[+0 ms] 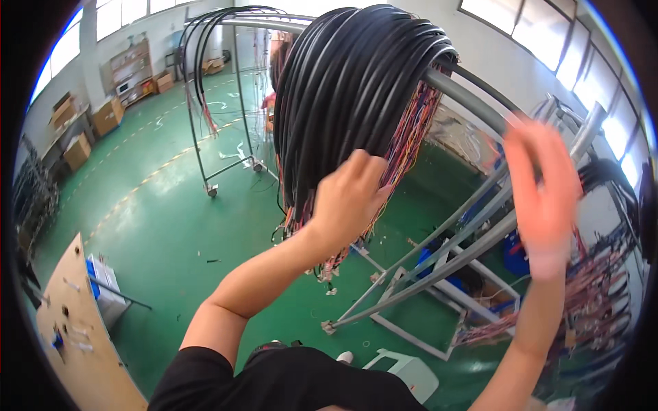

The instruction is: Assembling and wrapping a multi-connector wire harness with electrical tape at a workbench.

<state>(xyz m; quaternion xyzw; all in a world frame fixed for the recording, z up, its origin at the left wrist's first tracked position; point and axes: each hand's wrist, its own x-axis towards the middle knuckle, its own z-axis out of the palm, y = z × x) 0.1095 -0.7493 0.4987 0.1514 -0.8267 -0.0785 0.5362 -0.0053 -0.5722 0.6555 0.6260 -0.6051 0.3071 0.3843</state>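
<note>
Left hand (351, 198) at centre frame, fingers curled into the cables (349, 89), gripping a few strands on the near face of the bundle where the black sheaths end and the coloured wire tails (404, 147) start. Right hand (545, 188) at 3 o'clock, motion-blurred, fingers look spread, holding nothing that I can see; it's up by the grey rail (466, 96) and apart from the bundle. Bundle sits at 12 o'clock from the left hand, draped over the rail, long axis running up and over then hanging down toward 6. Left hand is on it, right hand is well off at the bundle's 4 o'clock. Below, grey rack legs (439, 253) on green floor (171, 226). Further out at 11 o'clock, a second wheeled rack (233, 103) with black cables. Worktop (68, 335) at 8 o'clock.
</note>
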